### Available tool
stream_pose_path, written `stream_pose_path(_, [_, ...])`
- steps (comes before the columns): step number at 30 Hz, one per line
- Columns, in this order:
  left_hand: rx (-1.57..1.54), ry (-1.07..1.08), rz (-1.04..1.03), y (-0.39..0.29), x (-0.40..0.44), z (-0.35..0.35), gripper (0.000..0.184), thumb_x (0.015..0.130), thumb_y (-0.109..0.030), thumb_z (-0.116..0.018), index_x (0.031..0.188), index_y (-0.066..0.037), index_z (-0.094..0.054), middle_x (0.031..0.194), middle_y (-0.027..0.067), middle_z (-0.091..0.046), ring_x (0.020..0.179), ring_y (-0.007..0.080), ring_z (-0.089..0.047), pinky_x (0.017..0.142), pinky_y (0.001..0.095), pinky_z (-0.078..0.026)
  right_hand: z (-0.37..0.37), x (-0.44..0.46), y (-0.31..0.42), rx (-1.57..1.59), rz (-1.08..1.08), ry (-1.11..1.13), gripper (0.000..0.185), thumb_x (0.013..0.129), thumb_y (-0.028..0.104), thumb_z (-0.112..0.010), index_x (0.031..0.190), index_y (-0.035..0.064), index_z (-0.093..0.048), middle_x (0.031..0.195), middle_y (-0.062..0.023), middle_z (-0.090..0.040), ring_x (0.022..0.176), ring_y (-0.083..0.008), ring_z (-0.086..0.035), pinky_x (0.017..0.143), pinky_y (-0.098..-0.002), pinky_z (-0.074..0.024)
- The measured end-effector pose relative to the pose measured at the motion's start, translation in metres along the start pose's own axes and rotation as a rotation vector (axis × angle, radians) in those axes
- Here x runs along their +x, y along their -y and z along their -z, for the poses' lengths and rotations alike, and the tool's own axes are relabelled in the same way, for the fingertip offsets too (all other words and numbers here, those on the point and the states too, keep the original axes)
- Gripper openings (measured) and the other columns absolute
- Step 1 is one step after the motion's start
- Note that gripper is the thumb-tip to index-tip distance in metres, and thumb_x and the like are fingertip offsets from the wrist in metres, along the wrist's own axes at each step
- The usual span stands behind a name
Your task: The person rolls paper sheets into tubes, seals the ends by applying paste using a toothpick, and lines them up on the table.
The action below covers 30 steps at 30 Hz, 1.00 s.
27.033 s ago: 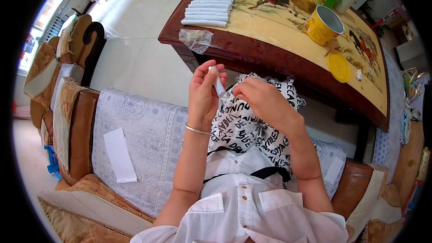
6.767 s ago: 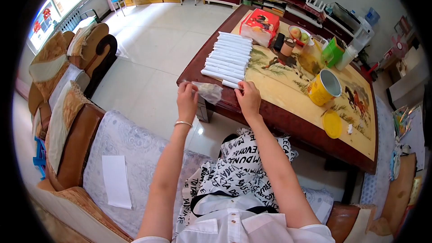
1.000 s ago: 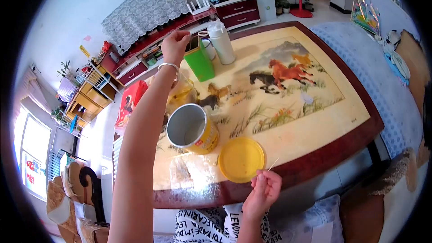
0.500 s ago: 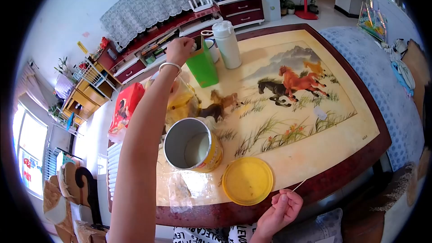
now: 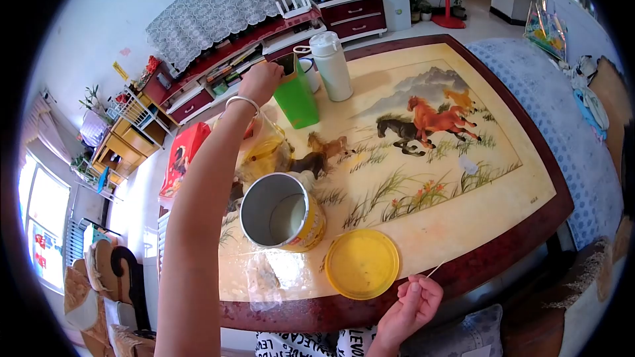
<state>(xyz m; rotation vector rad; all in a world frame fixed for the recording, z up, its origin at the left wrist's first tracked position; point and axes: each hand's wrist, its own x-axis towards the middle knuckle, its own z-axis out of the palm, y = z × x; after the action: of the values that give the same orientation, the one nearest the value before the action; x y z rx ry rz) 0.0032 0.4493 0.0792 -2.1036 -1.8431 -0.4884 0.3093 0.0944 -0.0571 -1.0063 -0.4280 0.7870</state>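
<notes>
My left hand [image 5: 260, 83], a white bangle at its wrist, is at the near left side of the upright green bin [image 5: 297, 100]. Its fingers bend away from me, so their grip is hidden. Down by the table's front edge, my right hand [image 5: 411, 307] pinches a thin pale stick [image 5: 434, 270] that points up and to the right. Just left of that hand lies a round yellow lid [image 5: 362, 264]. A yellow can [image 5: 311, 228] stands uncovered, with pale contents low inside. Below the can is a clear plastic wrapper [image 5: 263, 281].
A white bottle [image 5: 333, 69] and a mug [image 5: 309, 74] stand beside the bin. Left of the can are a clear bag with yellow items [image 5: 268, 155] and a red bag [image 5: 183, 158]. The table [image 5: 463, 268] has a dark red edge; a blue dotted cover [image 5: 529, 106] lies to its right.
My left hand has drawn slightly left and down from the green bin's opening. My right hand has barely moved and still pinches the stick.
</notes>
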Motion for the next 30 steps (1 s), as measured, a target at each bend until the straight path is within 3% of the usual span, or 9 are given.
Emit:
stream_pose_path(4, [-0.057, 0.180, 0.091, -0.019, -0.009, 0.016, 0.044, 0.095, -0.034, -0.042, 0.087, 0.002, -0.065, 0.068, 0.0162, -0.064, 0.057, 0.0230, -0.065, 0.060, 0.0361, -0.051, -0.001, 0.000, 0.005, 0.008, -0.017, 0.004, 0.009, 0.090, 0.007, -0.057, 0.098, 0.0047, -0.054, 0.088, -0.0043, -0.059, 0.067, -0.0079, -0.045, 0.060, -0.0201, -0.0383])
stream_pose_path(6, [-0.265, 0.274, 0.237, -0.026, -0.012, 0.024, 0.046, 0.095, -0.033, -0.039, 0.088, 0.007, -0.063, 0.067, 0.0157, -0.064, 0.053, 0.0209, -0.065, 0.056, 0.0317, -0.053, -0.001, -0.002, 0.009, 0.017, -0.019, 0.013, 0.010, 0.089, 0.007, -0.057, 0.098, 0.0046, -0.054, 0.088, -0.0046, -0.059, 0.067, -0.0079, -0.045, 0.060, -0.0201, -0.0384])
stream_pose_path(10, [-0.343, 0.319, 0.202, -0.044, -0.032, 0.037, 0.044, 0.095, -0.029, -0.039, 0.090, 0.007, -0.064, 0.069, 0.0139, -0.065, 0.055, 0.0195, -0.065, 0.056, 0.0288, -0.054, -0.004, -0.008, 0.022, 0.041, -0.015, 0.019, 0.011, 0.089, 0.007, -0.059, 0.098, 0.0043, -0.054, 0.089, -0.0057, -0.060, 0.066, -0.0079, -0.045, 0.061, -0.0200, -0.0386])
stream_pose_path(12, [-0.362, 0.344, 0.113, -0.058, -0.047, 0.041, 0.045, 0.093, -0.028, -0.032, 0.076, 0.001, -0.062, 0.057, 0.0105, -0.064, 0.060, 0.0249, -0.067, 0.071, 0.0359, -0.052, -0.004, -0.012, 0.029, 0.042, 0.000, 0.028, 0.011, 0.088, 0.007, -0.059, 0.098, 0.0039, -0.054, 0.089, -0.0059, -0.060, 0.066, -0.0082, -0.046, 0.060, -0.0201, -0.0388])
stream_pose_path(16, [-0.560, 0.513, 0.183, -0.111, -0.083, 0.078, 0.042, 0.094, -0.026, -0.036, 0.085, 0.004, -0.064, 0.069, 0.0151, -0.067, 0.061, 0.0236, -0.068, 0.067, 0.0329, -0.053, -0.004, -0.021, 0.042, 0.001, 0.013, 0.050, 0.012, 0.088, 0.009, -0.061, 0.096, 0.0034, -0.055, 0.089, -0.0061, -0.060, 0.067, -0.0087, -0.048, 0.062, -0.0206, -0.0414])
stream_pose_path(18, [-0.603, 0.553, 0.197, -0.126, -0.096, 0.083, 0.040, 0.094, -0.024, -0.038, 0.091, 0.005, -0.066, 0.080, 0.0173, -0.068, 0.064, 0.0235, -0.069, 0.065, 0.0310, -0.053, 0.004, -0.025, 0.044, -0.006, 0.028, 0.133, 0.012, 0.090, 0.006, -0.059, 0.102, 0.0022, -0.055, 0.096, -0.0088, -0.061, 0.076, -0.0107, -0.056, 0.069, -0.0224, -0.0473])
stream_pose_path(20, [-0.835, 0.614, 0.329, -0.146, -0.114, 0.095, 0.037, 0.094, -0.022, -0.044, 0.100, 0.008, -0.064, 0.090, 0.0149, -0.068, 0.063, 0.0180, -0.068, 0.060, 0.0241, -0.056, 0.005, -0.028, 0.046, -0.016, 0.031, 0.164, 0.012, 0.091, 0.004, -0.058, 0.103, 0.0009, -0.055, 0.097, -0.0089, -0.061, 0.077, -0.0106, -0.055, 0.070, -0.0230, -0.0476])
stream_pose_path(25, [-0.948, 0.537, 0.320, -0.162, -0.134, 0.113, 0.027, 0.092, -0.016, -0.051, 0.101, 0.005, -0.065, 0.090, 0.0132, -0.068, 0.062, 0.0164, -0.067, 0.059, 0.0241, -0.057, -0.005, -0.031, 0.052, 0.003, 0.089, 0.204, 0.010, 0.091, 0.008, -0.059, 0.099, 0.0022, -0.056, 0.093, -0.0057, -0.062, 0.072, -0.0079, -0.053, 0.065, -0.0199, -0.0438])
stream_pose_path(30, [-0.877, 0.273, 0.229, -0.163, -0.139, 0.101, 0.014, 0.080, -0.007, -0.067, 0.091, 0.000, -0.069, 0.073, 0.0079, -0.068, 0.052, 0.0134, -0.063, 0.046, 0.0257, -0.049, -0.028, -0.020, 0.065, 0.045, 0.152, 0.264, 0.009, 0.091, 0.005, -0.058, 0.099, 0.0007, -0.056, 0.093, -0.0043, -0.060, 0.075, -0.0072, -0.054, 0.067, -0.0207, -0.0451])
